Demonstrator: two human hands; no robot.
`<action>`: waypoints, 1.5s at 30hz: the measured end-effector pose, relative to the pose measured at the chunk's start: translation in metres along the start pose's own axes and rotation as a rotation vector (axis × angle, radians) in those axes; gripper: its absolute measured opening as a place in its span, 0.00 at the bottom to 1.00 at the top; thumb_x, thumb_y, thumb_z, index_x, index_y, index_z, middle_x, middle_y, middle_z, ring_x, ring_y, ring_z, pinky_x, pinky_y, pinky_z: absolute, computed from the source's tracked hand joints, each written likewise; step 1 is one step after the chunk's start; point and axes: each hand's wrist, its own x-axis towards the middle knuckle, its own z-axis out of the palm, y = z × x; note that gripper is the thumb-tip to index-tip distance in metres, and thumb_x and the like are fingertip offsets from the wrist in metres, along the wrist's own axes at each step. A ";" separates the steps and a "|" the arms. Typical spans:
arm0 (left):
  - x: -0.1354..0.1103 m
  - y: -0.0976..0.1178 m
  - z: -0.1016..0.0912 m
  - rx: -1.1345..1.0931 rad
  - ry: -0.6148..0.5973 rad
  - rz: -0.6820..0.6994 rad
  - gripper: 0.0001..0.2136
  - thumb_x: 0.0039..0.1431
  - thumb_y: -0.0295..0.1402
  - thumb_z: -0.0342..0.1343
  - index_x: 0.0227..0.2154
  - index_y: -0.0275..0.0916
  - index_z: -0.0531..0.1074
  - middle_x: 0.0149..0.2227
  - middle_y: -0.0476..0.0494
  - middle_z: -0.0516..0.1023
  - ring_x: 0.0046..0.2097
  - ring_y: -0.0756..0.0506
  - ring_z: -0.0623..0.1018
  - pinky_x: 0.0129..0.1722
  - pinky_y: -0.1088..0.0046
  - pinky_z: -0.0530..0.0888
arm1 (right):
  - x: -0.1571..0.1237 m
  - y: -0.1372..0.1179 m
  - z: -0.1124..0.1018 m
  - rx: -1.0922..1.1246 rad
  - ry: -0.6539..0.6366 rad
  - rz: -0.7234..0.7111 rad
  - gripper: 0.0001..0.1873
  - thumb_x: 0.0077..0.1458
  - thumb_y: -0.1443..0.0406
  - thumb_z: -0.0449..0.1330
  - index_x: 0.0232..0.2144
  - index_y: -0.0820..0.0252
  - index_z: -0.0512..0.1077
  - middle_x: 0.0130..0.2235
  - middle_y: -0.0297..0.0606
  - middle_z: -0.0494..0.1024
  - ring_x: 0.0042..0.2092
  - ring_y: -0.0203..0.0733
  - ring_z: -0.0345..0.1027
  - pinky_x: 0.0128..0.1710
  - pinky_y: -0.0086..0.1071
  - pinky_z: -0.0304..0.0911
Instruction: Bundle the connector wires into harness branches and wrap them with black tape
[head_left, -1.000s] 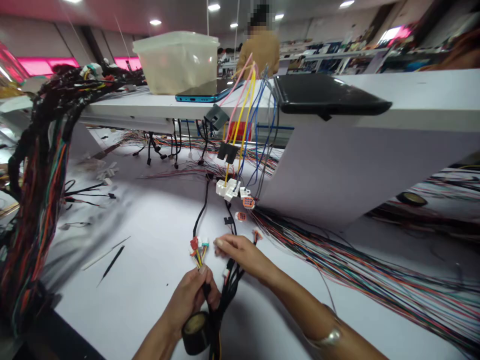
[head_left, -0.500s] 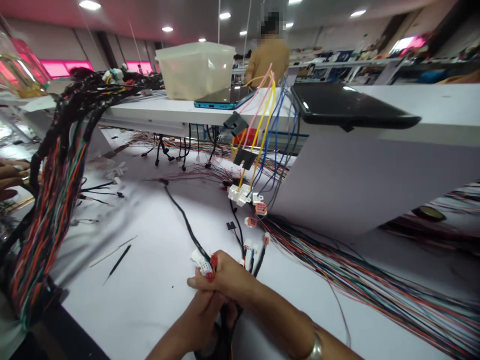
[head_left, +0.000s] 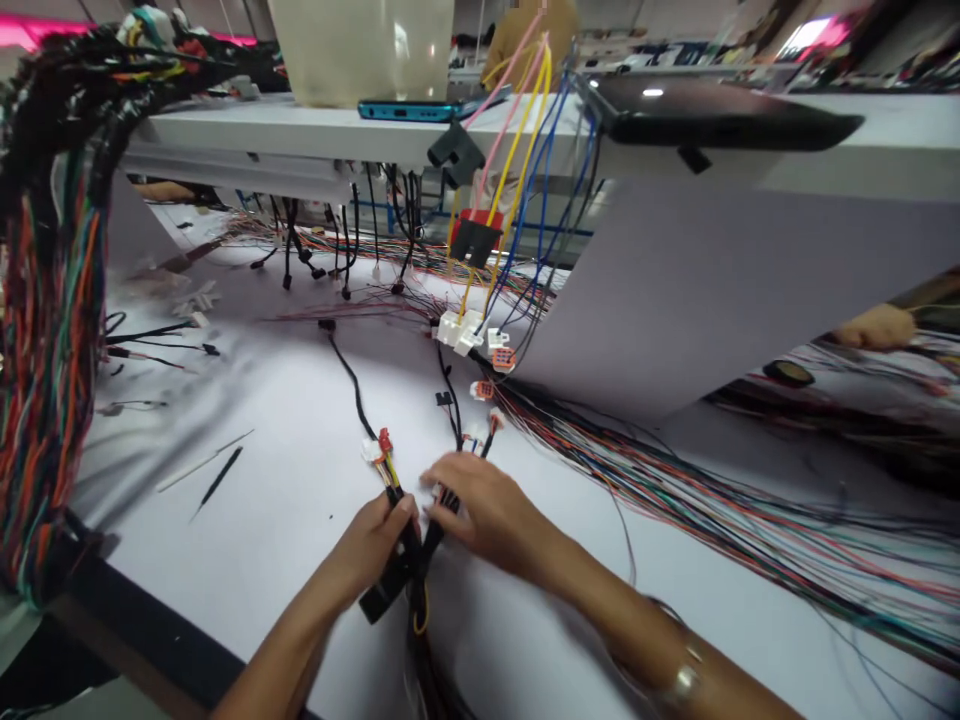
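My left hand [head_left: 375, 545] is closed around a black-taped branch of a wire harness [head_left: 421, 660]. Past its fingertips, that branch ends in a white connector [head_left: 371, 451] and a red connector [head_left: 385, 440] on yellow and dark wires. Just to the right, my right hand [head_left: 484, 505] curls its fingers round a second black branch, partly hidden by the fingers. Below the left hand hangs a black rectangular piece [head_left: 384, 592]. Several small plugs, one orange and white [head_left: 482, 390], lie beyond the right hand.
A long wire bundle [head_left: 675, 510] crosses the right side. A thick harness [head_left: 56, 330] hangs at left. Above, a shelf [head_left: 217, 130] carries a phone [head_left: 409, 110], a tablet [head_left: 720, 115] and a plastic bin [head_left: 360, 50]. A thin black tool [head_left: 217, 480] lies on the table. Another person's hand [head_left: 877, 328] shows at right.
My hands were together near the white and red connectors; now they are apart on separate branches. The left hand holds lower behind those connectors. The view has tipped downward.
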 end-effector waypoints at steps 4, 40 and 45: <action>-0.003 0.010 -0.004 -0.015 -0.023 -0.104 0.20 0.49 0.51 0.57 0.25 0.35 0.71 0.19 0.52 0.67 0.23 0.50 0.64 0.23 0.75 0.59 | -0.048 -0.020 0.029 -0.054 -0.027 -0.229 0.22 0.50 0.68 0.59 0.49 0.57 0.67 0.44 0.40 0.72 0.48 0.45 0.62 0.51 0.40 0.57; 0.003 0.038 -0.018 0.637 -0.415 0.443 0.17 0.65 0.35 0.38 0.30 0.39 0.71 0.29 0.47 0.73 0.34 0.46 0.71 0.38 0.71 0.66 | 0.012 0.047 0.005 0.374 -0.357 0.045 0.08 0.52 0.68 0.60 0.37 0.61 0.73 0.23 0.27 0.69 0.25 0.31 0.61 0.25 0.23 0.56; 0.017 0.034 -0.026 0.749 -0.442 0.217 0.15 0.61 0.41 0.45 0.24 0.38 0.65 0.22 0.53 0.65 0.26 0.50 0.64 0.26 0.75 0.61 | -0.016 0.037 0.011 0.239 -0.058 -0.088 0.07 0.53 0.73 0.54 0.32 0.61 0.71 0.31 0.35 0.72 0.32 0.36 0.64 0.34 0.29 0.60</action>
